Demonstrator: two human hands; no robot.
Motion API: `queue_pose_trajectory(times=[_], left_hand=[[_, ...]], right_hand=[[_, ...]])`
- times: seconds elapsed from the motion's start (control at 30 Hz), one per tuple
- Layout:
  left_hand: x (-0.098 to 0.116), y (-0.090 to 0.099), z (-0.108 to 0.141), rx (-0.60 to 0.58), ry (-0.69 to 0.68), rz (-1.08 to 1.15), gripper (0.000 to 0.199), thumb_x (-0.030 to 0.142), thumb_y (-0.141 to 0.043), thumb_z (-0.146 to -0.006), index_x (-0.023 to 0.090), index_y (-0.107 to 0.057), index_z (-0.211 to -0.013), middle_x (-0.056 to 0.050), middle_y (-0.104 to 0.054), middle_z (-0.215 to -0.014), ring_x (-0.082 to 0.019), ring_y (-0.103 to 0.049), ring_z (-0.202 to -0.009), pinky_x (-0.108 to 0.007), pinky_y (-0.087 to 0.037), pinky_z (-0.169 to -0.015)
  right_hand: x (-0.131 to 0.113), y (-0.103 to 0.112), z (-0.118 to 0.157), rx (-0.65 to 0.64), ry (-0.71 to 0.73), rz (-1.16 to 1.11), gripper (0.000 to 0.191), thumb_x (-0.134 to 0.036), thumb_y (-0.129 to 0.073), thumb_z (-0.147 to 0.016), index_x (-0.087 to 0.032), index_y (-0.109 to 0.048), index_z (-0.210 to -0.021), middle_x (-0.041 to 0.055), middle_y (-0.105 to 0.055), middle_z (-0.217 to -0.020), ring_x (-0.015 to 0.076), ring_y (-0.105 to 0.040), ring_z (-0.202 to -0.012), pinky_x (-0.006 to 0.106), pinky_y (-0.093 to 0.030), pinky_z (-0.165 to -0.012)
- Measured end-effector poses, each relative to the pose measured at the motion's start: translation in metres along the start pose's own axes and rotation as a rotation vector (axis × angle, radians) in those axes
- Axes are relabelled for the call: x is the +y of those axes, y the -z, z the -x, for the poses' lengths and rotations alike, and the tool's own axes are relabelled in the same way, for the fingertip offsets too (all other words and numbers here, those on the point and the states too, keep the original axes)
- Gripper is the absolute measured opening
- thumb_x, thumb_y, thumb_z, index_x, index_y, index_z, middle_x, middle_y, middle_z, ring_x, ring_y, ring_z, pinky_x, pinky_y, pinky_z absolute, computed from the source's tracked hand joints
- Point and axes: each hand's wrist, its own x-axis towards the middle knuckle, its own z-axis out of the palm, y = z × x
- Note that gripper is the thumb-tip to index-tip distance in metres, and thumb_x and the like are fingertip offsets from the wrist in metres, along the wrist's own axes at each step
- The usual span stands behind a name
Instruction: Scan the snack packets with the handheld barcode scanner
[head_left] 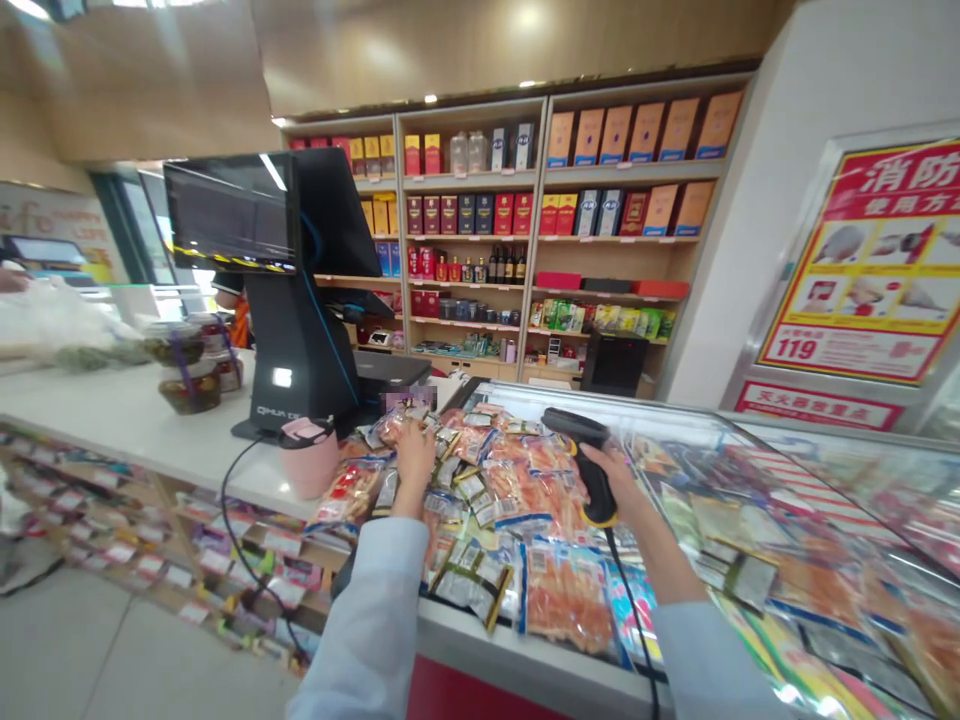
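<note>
My right hand (pixel 611 480) is shut around the grip of a black handheld barcode scanner (pixel 589 460) with a yellow band, and its coiled-looking black cable (pixel 626 590) runs down past the counter edge. My left hand (pixel 412 455) grips a clear snack packet (pixel 397 422) at the far side of a heap of orange-filled vacuum packets (pixel 510 500). That heap lies on the glass top of a chest freezer (pixel 757 470), between my hands and below them. Part of the gripped packet's label is blurred.
A black POS terminal (pixel 296 290) and a pink cup (pixel 311 460) stand on the white counter (pixel 135 430), with stacked jars (pixel 191 375) beyond. A black cable hangs over the counter front. Shelves of boxed liquor (pixel 510 200) fill the back wall; a red-and-yellow fire-safety poster (pixel 862 260) hangs right.
</note>
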Motion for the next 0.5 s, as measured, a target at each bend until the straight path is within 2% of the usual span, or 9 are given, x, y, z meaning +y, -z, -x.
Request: queue_pose_trajectory(times=[0.07, 0.17, 0.3, 0.5], left_hand=[[-0.002, -0.004, 0.001, 0.024, 0.022, -0.051, 0.039, 0.035, -0.040, -0.091, 0.007, -0.054, -0.114, -0.021, -0.063, -0.115, -0.030, -0.057, -0.113, -0.042, -0.041, -0.098], [-0.002, -0.007, 0.005, 0.036, 0.050, -0.194, 0.063, 0.054, -0.047, -0.085, 0.002, -0.051, -0.120, -0.027, -0.059, -0.118, -0.036, -0.053, -0.117, -0.045, -0.040, -0.098], [0.004, -0.009, 0.013, -0.021, 0.131, -0.332, 0.093, 0.071, -0.052, -0.073, -0.005, -0.047, -0.126, -0.034, -0.053, -0.125, -0.042, -0.051, -0.114, -0.046, -0.042, -0.091], [0.006, -0.008, 0.012, -0.073, 0.211, -0.364, 0.098, 0.081, -0.051, -0.065, -0.003, -0.055, -0.115, -0.035, -0.054, -0.120, -0.045, -0.051, -0.112, -0.048, -0.039, -0.091]], right_hand=[[0.014, -0.001, -0.006, -0.048, -0.051, 0.036, 0.037, -0.051, -0.070, -0.073, -0.018, -0.055, -0.068, -0.0028, -0.055, -0.045, 0.0103, -0.046, -0.031, 0.021, -0.038, -0.031], [0.031, -0.001, -0.010, -0.062, -0.081, 0.060, 0.039, -0.054, -0.067, -0.075, -0.018, -0.054, -0.067, -0.0022, -0.054, -0.040, 0.0107, -0.045, -0.030, 0.021, -0.037, -0.032], [0.039, 0.000, -0.007, -0.080, -0.075, 0.061, 0.038, -0.053, -0.065, -0.077, -0.018, -0.054, -0.067, -0.0014, -0.055, -0.040, 0.0107, -0.046, -0.030, 0.021, -0.038, -0.033], [0.036, -0.001, -0.003, -0.019, -0.081, 0.040, 0.038, -0.052, -0.070, -0.072, -0.018, -0.054, -0.067, -0.0023, -0.055, -0.043, 0.0102, -0.047, -0.031, 0.021, -0.038, -0.032]])
